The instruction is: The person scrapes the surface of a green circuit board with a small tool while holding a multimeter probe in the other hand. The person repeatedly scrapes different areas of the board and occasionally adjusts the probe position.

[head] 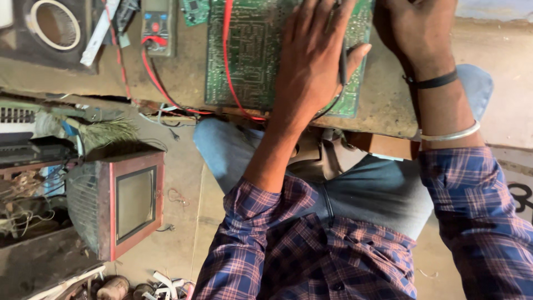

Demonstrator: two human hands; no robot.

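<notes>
A large green circuit board [244,55] lies on a worn wooden tabletop [383,100]. My left hand [311,61] presses down on the board, with a thin black test probe [342,66] pinched between thumb and fingers; its black lead loops back under my wrist. A red test lead [229,66] runs across the board toward a multimeter [158,25] at the table's left. My right hand [416,28] rests at the board's right edge. It wears a black band and a metal bangle, and its fingers are cut off by the frame's top.
A roll of tape [53,25] and a small green board [194,8] lie at the table's far left. On the floor to the left stand a small red-framed television [130,203], tangled wires and assorted scrap parts [161,286].
</notes>
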